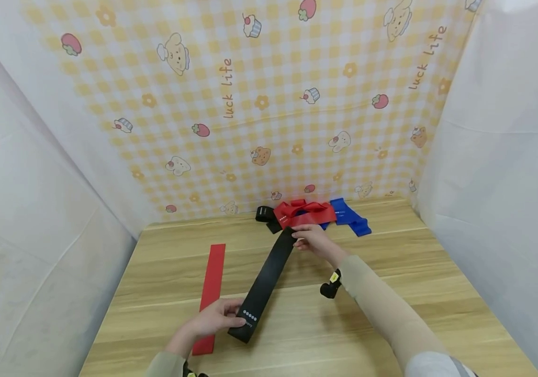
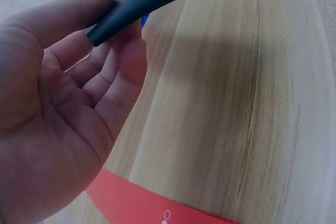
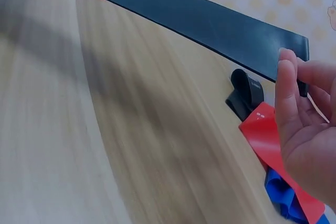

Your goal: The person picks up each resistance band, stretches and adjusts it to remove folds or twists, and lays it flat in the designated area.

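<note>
A black resistance band point(image 1: 269, 277) is stretched flat between my two hands, held above the table. Its near end, with white dots and print, is pinched between the thumb and fingers of my left hand point(image 1: 217, 315). At the far end my right hand point(image 1: 315, 242) pinches the band; the right wrist view shows that end point(image 3: 252, 40) between thumb and fingertips. Under and beside my left hand, a red band point(image 1: 213, 277) lies straight on the table, partly covered by the hand.
Along the back edge of the wooden table point(image 1: 156, 272) lie another black band point(image 1: 265, 213), crumpled red bands point(image 1: 311, 213) and a blue band point(image 1: 350, 217). A patterned cloth point(image 1: 259, 115) hangs behind, with white sheets point(image 1: 490, 157) at both sides.
</note>
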Motion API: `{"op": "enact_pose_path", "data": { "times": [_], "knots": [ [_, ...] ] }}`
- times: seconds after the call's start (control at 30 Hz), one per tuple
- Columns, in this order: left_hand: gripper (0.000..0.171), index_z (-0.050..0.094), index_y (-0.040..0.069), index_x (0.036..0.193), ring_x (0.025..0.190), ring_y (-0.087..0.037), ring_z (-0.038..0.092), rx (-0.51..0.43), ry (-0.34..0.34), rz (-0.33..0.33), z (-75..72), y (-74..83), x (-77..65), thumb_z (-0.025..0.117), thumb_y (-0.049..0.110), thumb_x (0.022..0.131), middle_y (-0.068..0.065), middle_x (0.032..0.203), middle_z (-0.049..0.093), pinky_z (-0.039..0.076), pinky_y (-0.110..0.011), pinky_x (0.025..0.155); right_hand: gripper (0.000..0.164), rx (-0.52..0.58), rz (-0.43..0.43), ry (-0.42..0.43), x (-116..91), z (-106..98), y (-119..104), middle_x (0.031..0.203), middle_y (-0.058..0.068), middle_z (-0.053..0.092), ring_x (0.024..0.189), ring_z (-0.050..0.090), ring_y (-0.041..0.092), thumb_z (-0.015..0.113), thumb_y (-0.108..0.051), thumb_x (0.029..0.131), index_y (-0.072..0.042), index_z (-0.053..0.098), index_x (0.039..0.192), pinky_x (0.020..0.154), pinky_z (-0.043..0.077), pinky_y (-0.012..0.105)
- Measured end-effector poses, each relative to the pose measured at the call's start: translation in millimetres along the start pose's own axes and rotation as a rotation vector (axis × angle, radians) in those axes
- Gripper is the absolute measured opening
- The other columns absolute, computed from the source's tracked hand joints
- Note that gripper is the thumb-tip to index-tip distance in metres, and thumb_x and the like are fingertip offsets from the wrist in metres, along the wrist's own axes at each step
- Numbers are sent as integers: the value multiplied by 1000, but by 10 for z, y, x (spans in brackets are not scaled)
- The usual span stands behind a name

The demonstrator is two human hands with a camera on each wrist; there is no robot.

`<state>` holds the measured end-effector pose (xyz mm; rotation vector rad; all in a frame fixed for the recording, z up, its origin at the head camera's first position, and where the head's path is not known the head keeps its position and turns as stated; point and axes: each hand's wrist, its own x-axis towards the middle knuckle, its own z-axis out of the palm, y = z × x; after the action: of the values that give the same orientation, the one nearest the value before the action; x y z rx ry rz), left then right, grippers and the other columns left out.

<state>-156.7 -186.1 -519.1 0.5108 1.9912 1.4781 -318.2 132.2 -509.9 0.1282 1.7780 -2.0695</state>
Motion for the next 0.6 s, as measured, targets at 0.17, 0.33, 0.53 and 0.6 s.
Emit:
{"op": "enact_pose_path", "data": {
  "times": [0.17, 0.33, 0.53, 0.6],
  "knots": [
    [72, 31, 5, 150, 64, -12, 49, -8, 57, 7, -22, 57, -34, 69, 7, 89, -4, 80, 57, 39, -21, 57, 36, -23, -25, -19, 14, 51, -71, 88, 9, 67, 59, 65, 14, 60, -2, 94, 5, 56, 129, 59, 56, 27],
    [68, 35, 12, 147, 60, -11, 47, -49, 62, 35, -64, 52, -53, 69, 5, 88, -5, 78, 56, 40, -21, 57, 33, -97, -64, 15, 92, 129, -122, 90, 11, 66, 61, 65, 15, 63, -4, 93, 5, 58, 124, 65, 57, 30],
    [26, 59, 2, 114, 65, -9, 49, -7, 71, 34, -86, 33, -71, 68, 6, 89, -3, 81, 56, 41, -20, 58, 28, -178, -83, 38, 120, 240, -208, 87, 10, 67, 64, 65, 17, 67, -7, 90, 2, 63, 117, 79, 55, 43],
    [18, 63, 2, 106, 65, -9, 46, 23, 77, 31, -87, 30, -82, 68, 8, 90, -2, 79, 53, 39, -20, 56, 28, -201, -83, 46, 126, 267, -225, 89, 9, 66, 66, 64, 19, 67, -9, 90, -1, 65, 116, 80, 55, 45]
  ]
}}
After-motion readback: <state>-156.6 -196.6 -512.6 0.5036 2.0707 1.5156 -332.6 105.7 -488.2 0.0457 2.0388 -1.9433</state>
